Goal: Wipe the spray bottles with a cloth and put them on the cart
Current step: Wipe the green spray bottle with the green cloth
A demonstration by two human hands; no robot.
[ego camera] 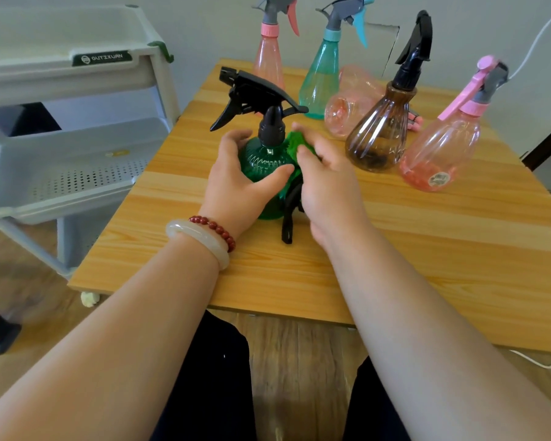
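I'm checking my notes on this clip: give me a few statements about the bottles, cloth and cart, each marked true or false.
1. The left hand grips the green spray bottle. True.
2. The right hand holds a white cloth. False: the cloth is green.
3. The brown bottle lies on its side. False: it stands upright; a pink bottle behind it lies on its side.
4. The teal bottle stands on the cart. False: it stands on the table.
5. Bracelets sit on the left wrist. True.
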